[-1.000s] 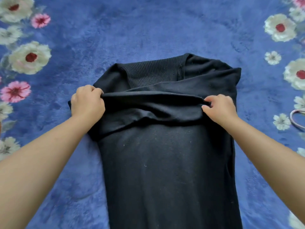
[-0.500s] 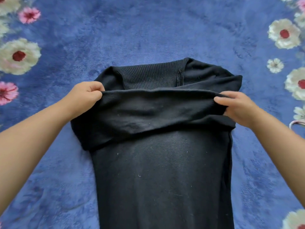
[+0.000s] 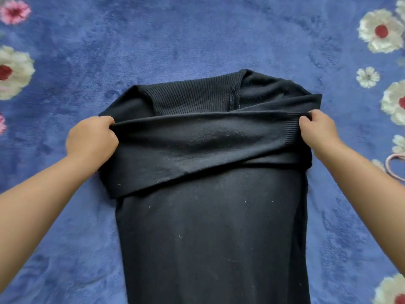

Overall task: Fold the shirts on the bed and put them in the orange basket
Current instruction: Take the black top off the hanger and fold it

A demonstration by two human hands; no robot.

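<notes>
Fingers of both hands are curled tight into black cloth. The left hand [image 3: 92, 139] grips the left end of a sleeve [image 3: 203, 148] that is folded crosswise over the black shirt [image 3: 210, 233], its knuckles bunched over the fabric at the shirt's left edge. The right hand [image 3: 316, 130] pinches the ribbed cuff [image 3: 289, 133] at the sleeve's other end, thumb and fingertips closed on the cloth at the shirt's right edge. Between the two hands the sleeve is drawn into a straight band, its upper edge taut.

The shirt lies flat on a blue floral bedspread [image 3: 197, 36], its body running from the sleeve down to the bottom of the view. Above the sleeve, the ribbed collar [image 3: 192, 97] shows, with a second folded layer of black fabric tucked to the right of it, beneath the band. Small pale flecks of lint dot the shirt's body.

White flowers with red centres and pink flowers border the bedspread on both sides of the shirt. To the right of the shirt, past the right forearm, a thin pink loop [image 3: 393, 166] rests on the bedspread at the edge of the view; what it belongs to cannot be told.
</notes>
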